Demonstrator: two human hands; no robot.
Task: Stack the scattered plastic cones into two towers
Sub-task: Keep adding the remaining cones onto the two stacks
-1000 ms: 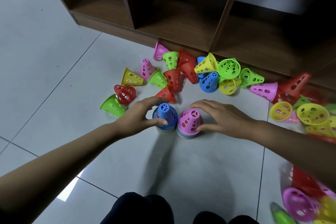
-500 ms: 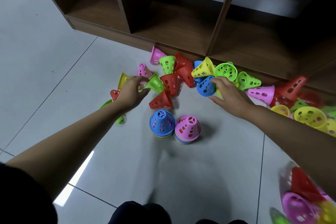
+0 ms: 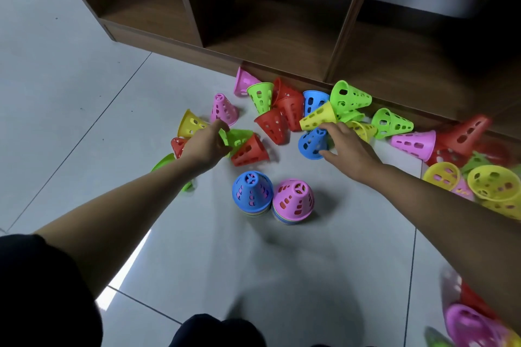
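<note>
Two short towers stand side by side on the floor tiles, one topped by a blue cone (image 3: 251, 191), the other by a pink cone (image 3: 293, 200). Beyond them, many perforated cones in red, green, yellow, pink and blue lie scattered along the shelf base. My left hand (image 3: 207, 145) reaches into the left of the pile, its fingers closed on the rim of a lying green cone (image 3: 239, 136) next to a red cone (image 3: 251, 151). My right hand (image 3: 348, 148) grips a loose blue cone (image 3: 312, 144), thumb below and fingers above it.
A wooden shelf unit (image 3: 282, 36) with open compartments runs along the back, and cones lean against its base. More cones pile at the right edge (image 3: 493, 183) and bottom right corner (image 3: 468, 324). My dark-clothed knees (image 3: 217, 332) are at the bottom.
Both hands left the two towers and reached forward into the pile. The left one closed on the green cone and the right one on the loose blue cone. The camera moved closer.
</note>
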